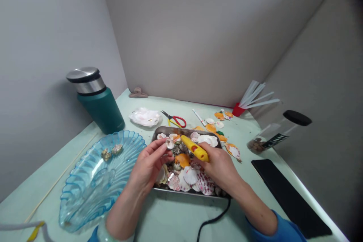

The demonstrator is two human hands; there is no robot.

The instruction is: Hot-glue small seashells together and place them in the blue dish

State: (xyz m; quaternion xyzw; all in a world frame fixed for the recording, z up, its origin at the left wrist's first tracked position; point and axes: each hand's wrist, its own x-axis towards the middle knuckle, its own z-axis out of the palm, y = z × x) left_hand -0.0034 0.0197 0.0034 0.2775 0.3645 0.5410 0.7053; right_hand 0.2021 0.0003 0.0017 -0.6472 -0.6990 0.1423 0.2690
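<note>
yellow glue gun (195, 148) clasped by right hand (220, 167) fingers, left hand (148, 167) fingers pinching one shell (169, 144).

Glue gun (195, 148) was yellow, trigger patch orange-red; cord (215, 219) black. Small shell (169, 144) was off-white, faint pink tint. Tray (157, 133) was silver metal. Shells in tray (198, 182) were mixed: white, orange, pink-maroon speckled fans, few grey-green. Dish (85, 193) was clear lt blue w/ ribbed fan pattern. Flask (103, 111) was teal, lid (83, 74) silver. Scissors (176, 120) had red + yellow handles. Tabletop (170, 219) was pale mint green. Pad (286, 193) plain black. Holder (237, 110) red, sticks (256, 96) white. Jar (272, 134) clear, cap (297, 117) black. Sleeve (283, 230) blue. Walls (198, 26) grey.
</note>
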